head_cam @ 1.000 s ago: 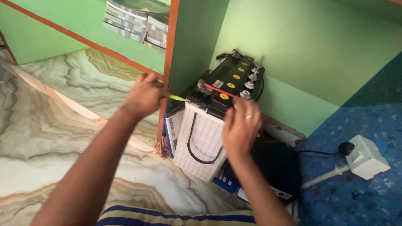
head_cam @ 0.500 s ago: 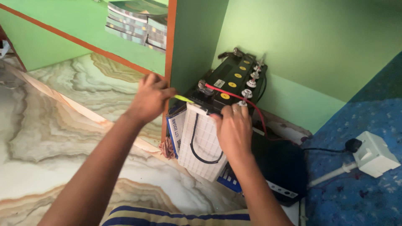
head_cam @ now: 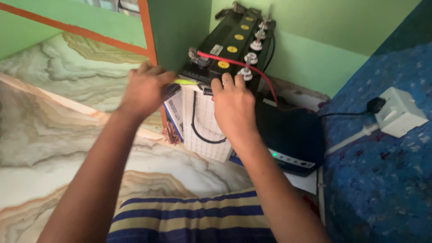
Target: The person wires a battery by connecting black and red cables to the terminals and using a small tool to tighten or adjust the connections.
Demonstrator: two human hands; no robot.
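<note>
Both hands had closed in on the battery (head_cam: 234,45). Left hand (head_cam: 145,90) gripped a yellow-green tool (head_cam: 186,82) at the near edge; right hand (head_cam: 233,105) pinched something small and dark beside it, which I cannot identify. Red cable (head_cam: 245,70) sat attached at the near terminal (head_cam: 194,55); whether it was tight, I cannot tell.

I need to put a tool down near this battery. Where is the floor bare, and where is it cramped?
Bare marble floor lies left of the battery, out to the green wall. Blue carpet is bare below the white socket box. It is crowded at the battery's near terminal, where the left hand and right hand meet, and by the black inverter.
</note>
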